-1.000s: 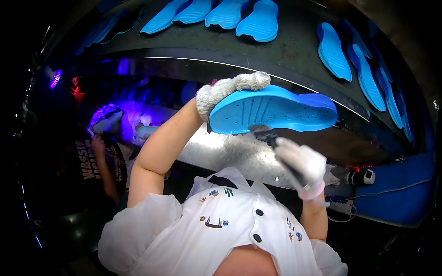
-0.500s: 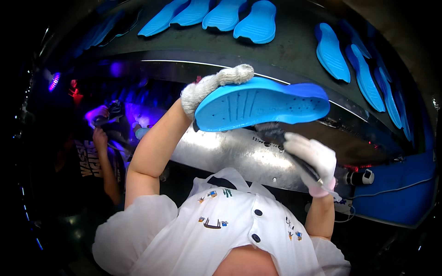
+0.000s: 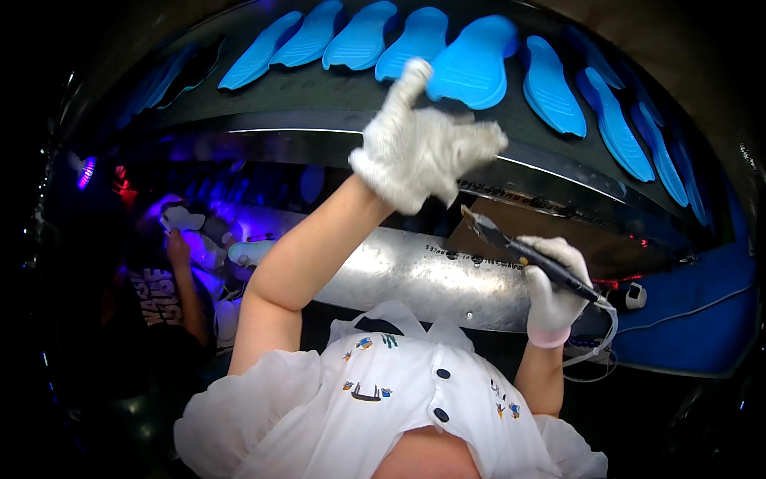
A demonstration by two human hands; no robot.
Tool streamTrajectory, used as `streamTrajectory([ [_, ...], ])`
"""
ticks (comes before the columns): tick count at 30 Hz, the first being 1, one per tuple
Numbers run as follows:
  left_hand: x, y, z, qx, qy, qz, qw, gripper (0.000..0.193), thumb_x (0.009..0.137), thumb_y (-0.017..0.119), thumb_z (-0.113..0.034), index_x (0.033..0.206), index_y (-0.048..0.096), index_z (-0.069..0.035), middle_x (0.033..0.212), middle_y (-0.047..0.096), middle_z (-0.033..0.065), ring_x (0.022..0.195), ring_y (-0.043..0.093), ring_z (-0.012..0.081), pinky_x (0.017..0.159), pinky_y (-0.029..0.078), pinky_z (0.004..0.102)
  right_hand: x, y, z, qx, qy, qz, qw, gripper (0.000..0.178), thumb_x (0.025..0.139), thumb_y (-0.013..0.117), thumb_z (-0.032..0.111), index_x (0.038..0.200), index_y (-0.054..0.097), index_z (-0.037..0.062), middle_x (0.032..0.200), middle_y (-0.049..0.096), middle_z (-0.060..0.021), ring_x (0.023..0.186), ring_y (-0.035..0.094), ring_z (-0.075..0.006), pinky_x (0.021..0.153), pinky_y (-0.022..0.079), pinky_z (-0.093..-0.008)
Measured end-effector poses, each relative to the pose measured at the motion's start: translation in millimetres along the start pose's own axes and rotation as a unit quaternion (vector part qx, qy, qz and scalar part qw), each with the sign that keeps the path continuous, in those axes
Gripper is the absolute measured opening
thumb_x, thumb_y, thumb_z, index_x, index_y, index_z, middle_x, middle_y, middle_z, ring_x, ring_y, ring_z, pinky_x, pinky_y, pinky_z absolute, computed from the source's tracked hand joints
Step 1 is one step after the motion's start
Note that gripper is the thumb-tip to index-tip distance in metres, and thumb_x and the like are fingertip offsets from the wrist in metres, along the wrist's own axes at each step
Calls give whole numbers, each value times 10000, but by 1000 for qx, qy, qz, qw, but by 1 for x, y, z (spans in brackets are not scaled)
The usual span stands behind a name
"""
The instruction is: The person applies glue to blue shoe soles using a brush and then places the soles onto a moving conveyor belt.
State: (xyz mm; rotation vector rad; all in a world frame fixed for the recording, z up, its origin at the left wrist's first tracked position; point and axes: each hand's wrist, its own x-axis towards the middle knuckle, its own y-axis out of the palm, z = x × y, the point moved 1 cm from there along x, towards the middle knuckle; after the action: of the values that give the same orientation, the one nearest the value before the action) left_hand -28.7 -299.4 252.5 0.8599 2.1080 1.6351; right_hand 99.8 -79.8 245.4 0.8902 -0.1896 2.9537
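Note:
My left hand (image 3: 419, 152), in a white knitted glove, is stretched over the front edge of the dark belt with its fingers spread and nothing in them. Just beyond its fingers lies a bright blue shoe sole (image 3: 472, 65), its ribbed face up. Another blue sole (image 3: 413, 44) rests beside it, close to my raised finger. In my right hand (image 3: 549, 307), gloved with a pink cuff, is a black-handled brush (image 3: 496, 239) with a pale tube at its rear end. The brush tip points up and left, apart from any sole.
More blue soles (image 3: 554, 88) line the dark belt (image 3: 319, 104). A shiny metal ledge (image 3: 383, 267) runs below it. On the right, a small white device (image 3: 635, 296) and a cable lie by a blue surface (image 3: 678, 335). At left, a co-worker's arm (image 3: 185, 279) shows under purple light.
My left hand has let go of the blue sole, which now lies on the belt. The right hand and brush have shifted slightly away. The soles on the belt have moved left.

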Motion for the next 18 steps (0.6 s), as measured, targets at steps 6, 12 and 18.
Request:
streamTrajectory([
  [6,-13,2,-32,797,389,-186,424,259,906,695,-118,1161,687,-75,1345,574,186,987,689,230,797,585,339,-29,-22,-28,88,158,-85,980,233,891,557,-49,1121,592,-45,1038,704,-180,617,582,-81,560,490,-198],
  [12,-17,-2,-68,905,198,-317,205,289,851,695,-305,1069,731,-118,1332,599,126,1237,569,302,1027,464,422,-30,-6,-36,80,213,-126,966,224,924,586,-26,1147,581,-51,939,688,-149,552,559,-88,518,456,-185],
  [18,-77,-2,-21,835,418,-199,298,198,752,794,-75,941,735,-85,1306,618,225,1308,533,366,1060,462,419,-40,-33,-70,156,238,-222,932,213,949,615,66,1143,600,-22,790,605,-40,555,502,-63,457,382,-183],
])
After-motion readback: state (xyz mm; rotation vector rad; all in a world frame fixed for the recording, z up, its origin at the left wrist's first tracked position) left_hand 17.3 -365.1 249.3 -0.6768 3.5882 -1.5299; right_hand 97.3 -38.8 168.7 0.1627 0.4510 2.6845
